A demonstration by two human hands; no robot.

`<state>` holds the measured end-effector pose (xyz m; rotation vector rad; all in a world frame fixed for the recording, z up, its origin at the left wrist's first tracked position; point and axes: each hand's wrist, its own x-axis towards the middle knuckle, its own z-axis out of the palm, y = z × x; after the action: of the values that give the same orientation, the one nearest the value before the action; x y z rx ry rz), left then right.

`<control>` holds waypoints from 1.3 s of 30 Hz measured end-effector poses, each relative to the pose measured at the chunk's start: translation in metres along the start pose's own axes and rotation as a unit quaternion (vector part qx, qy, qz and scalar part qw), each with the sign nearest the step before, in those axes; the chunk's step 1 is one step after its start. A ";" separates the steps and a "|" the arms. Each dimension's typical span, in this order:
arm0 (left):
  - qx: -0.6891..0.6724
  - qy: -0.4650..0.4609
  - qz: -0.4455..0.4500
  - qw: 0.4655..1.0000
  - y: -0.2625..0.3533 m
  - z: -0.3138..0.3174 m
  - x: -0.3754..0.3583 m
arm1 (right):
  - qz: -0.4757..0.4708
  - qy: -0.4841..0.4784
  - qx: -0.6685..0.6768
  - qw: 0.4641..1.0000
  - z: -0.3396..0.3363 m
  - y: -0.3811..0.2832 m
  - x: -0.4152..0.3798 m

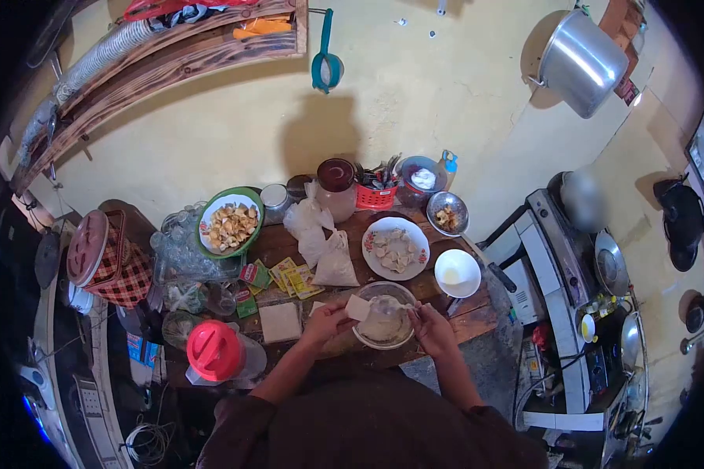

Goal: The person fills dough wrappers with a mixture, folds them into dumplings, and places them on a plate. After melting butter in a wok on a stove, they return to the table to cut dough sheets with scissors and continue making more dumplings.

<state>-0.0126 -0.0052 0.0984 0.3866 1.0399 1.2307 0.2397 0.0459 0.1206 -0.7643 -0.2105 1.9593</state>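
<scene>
One pale square sheet [358,308] is pinched in the left hand [326,322], over the left edge of a mixing bowl [383,338]. Apart from it, the right hand [436,332] is at the bowl's right edge, fingertips drawn together; whether they grip anything is too small to tell. Behind the bowl on the wooden tabletop [477,319], a floral plate [374,262] carries folded dumplings [396,250], near a white bowl [457,273].
</scene>
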 end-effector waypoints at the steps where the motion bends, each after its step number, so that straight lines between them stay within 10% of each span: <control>1: -0.008 -0.027 -0.012 1.000 0.009 0.008 -0.008 | 0.030 -0.011 0.038 0.999 -0.001 0.001 0.002; 29: -0.046 -0.129 -0.094 0.986 0.036 0.029 -0.046 | 0.203 -0.035 0.088 0.975 -0.032 0.006 0.016; 31: -0.050 -0.144 -0.069 0.986 0.040 0.022 -0.041 | 0.016 -0.010 -0.092 0.996 -0.025 0.006 0.012; 39: -0.012 -0.061 0.025 0.998 0.060 0.033 -0.053 | -0.196 0.068 -0.244 0.947 -0.007 0.019 0.016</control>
<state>-0.0194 -0.0236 0.1833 0.4660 0.9160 1.2475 0.2255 0.0487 0.0998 -1.0792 -0.7274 1.4784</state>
